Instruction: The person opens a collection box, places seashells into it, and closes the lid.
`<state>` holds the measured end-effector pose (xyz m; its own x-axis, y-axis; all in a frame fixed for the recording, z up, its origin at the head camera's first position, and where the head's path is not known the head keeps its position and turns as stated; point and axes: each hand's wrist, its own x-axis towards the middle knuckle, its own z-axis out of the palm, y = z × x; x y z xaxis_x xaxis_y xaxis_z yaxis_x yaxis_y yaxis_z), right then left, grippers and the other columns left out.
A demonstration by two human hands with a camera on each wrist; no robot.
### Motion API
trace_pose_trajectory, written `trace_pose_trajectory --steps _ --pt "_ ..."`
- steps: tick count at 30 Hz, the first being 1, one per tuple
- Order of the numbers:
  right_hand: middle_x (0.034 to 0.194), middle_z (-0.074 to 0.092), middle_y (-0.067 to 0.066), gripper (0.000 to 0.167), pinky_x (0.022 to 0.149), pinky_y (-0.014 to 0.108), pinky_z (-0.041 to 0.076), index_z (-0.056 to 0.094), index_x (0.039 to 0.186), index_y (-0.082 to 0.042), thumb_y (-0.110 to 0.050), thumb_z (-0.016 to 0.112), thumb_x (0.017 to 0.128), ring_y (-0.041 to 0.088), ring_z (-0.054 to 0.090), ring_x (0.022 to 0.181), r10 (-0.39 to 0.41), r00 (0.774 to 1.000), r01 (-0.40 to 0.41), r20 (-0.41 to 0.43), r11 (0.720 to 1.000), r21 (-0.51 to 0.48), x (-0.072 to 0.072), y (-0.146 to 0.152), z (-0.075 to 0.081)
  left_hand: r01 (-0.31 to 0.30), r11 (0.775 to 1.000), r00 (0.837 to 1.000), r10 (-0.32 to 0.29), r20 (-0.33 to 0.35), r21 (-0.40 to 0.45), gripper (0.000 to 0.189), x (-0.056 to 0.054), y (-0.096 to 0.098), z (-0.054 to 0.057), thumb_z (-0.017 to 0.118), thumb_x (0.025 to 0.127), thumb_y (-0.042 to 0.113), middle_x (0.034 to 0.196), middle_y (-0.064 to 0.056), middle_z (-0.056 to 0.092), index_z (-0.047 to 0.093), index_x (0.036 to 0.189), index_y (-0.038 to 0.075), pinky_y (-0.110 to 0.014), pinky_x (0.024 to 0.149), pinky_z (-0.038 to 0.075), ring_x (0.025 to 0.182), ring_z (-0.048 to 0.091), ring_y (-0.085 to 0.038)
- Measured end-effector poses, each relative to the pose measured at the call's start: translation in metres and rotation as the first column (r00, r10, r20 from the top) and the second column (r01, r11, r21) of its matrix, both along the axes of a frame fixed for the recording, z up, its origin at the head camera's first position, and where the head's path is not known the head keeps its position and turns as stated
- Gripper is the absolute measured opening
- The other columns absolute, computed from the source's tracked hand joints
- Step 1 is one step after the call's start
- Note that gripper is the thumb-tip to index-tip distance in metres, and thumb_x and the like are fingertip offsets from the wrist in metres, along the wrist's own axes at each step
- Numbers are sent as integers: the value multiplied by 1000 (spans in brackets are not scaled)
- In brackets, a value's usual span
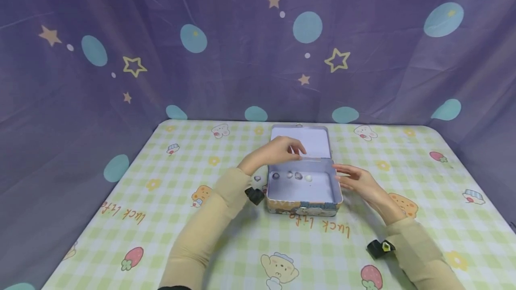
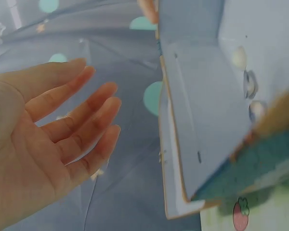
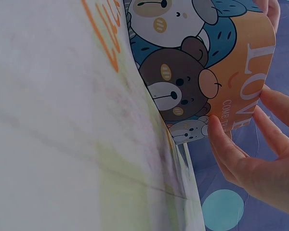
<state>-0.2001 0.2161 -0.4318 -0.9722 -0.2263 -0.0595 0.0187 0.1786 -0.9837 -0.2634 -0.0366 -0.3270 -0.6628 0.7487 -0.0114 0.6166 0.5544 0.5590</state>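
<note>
A hinged tin box (image 1: 305,210) stands on the table, its lid (image 1: 314,140) swung back. Its outer wall carries cartoon bears and lettering (image 3: 255,60). Inside, several small round stone-like pieces (image 1: 298,176) lie in a row along the back. My left hand (image 1: 282,149) hovers over the hinge side, fingers loosely bent; the left wrist view shows nothing in its palm. My right hand (image 1: 358,183) holds the box's right side, thumb against the outer wall and fingertips at the rim. Another small piece (image 1: 257,178) lies on the cloth left of the box.
A green-checked tablecloth (image 1: 230,254) with printed fruit, flowers and animals covers the table. Behind and beside it hangs a purple curtain (image 1: 250,57) with stars and teal spots. A black wrist strap piece (image 1: 255,195) sits near the box's left front corner.
</note>
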Motion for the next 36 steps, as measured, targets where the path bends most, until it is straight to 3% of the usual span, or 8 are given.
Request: trace_pose_trajectory --steps 7,16,23,36 --pt "133 36 23 59 83 25 45 38 130 2 -24 61 83 -2 53 93 -6 1000 6 4 1000 10 0 1 0 -50 995 999 50 6 90 20 6 -26 1 57 86 11 95 -5 62 62 105 6 -21 72 45 86 56 -17" --pt "133 36 23 59 83 26 45 39 130 2 -25 62 83 -1 53 94 -5 1000 5 9 1000 7 -2 1 -1 -121 980 992 123 -3 155 22 13 -52 -9 59 85 14 90 -4 62 63 103 3 -23 70 45 78 55 -14" --pt "133 35 24 61 83 24 45 38 130 3 -25 62 82 0 54 94 -7 1000 7 14 1000 -1 -2 0 1 -170 957 984 177 -5 235 19 20 -81 -17 59 84 12 98 -9 62 63 99 1 -28 75 45 82 56 -16" --pt "132 35 26 58 82 24 45 38 130 4 -22 61 83 -1 54 93 -5 1000 5 7 1000 -4 0 0 3 -251 959 968 248 36 134 21 34 -121 -32 58 85 14 99 -11 62 63 102 2 -30 75 45 84 57 -20"
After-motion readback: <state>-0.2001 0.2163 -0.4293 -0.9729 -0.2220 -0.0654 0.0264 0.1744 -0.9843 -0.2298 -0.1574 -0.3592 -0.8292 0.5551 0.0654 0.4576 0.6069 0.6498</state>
